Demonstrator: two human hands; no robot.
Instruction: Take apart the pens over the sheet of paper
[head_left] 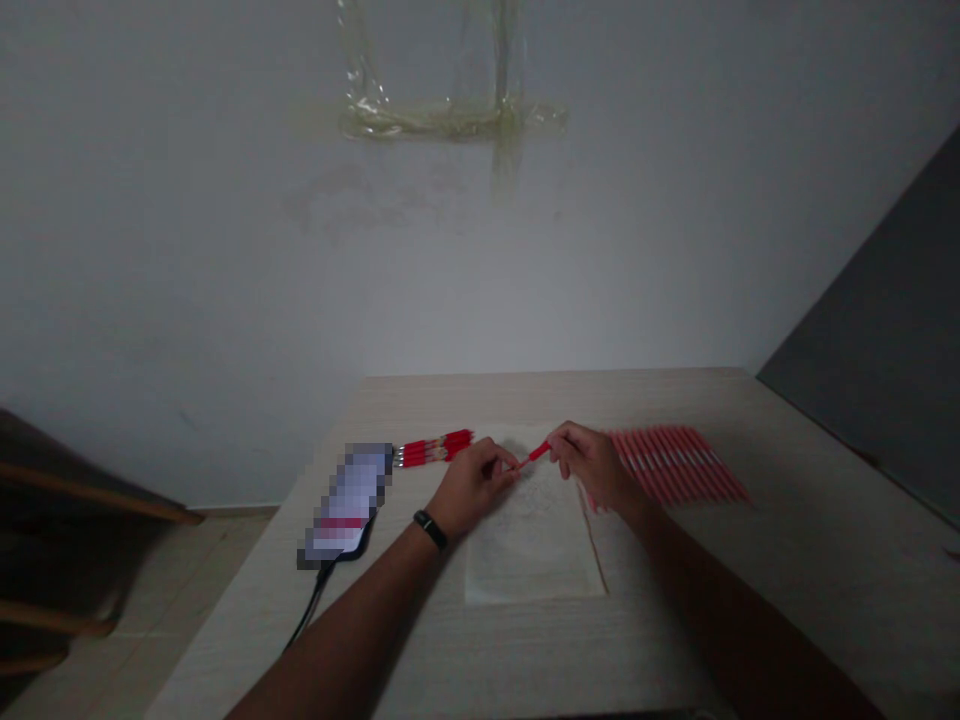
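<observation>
Left hand (472, 487) and right hand (592, 467) together, pinching light, stiff red pen (535, 454) | best held mid-barrel | row of red pens (675, 465) at 3 o'clock

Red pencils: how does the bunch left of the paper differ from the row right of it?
The left bunch is a tight, small bundle, while the right row is many pencils fanned flat side by side. The left bunch shows silver ends; the right row shows none. Both are red and lie on the pale wood table either side of the paper.
</observation>
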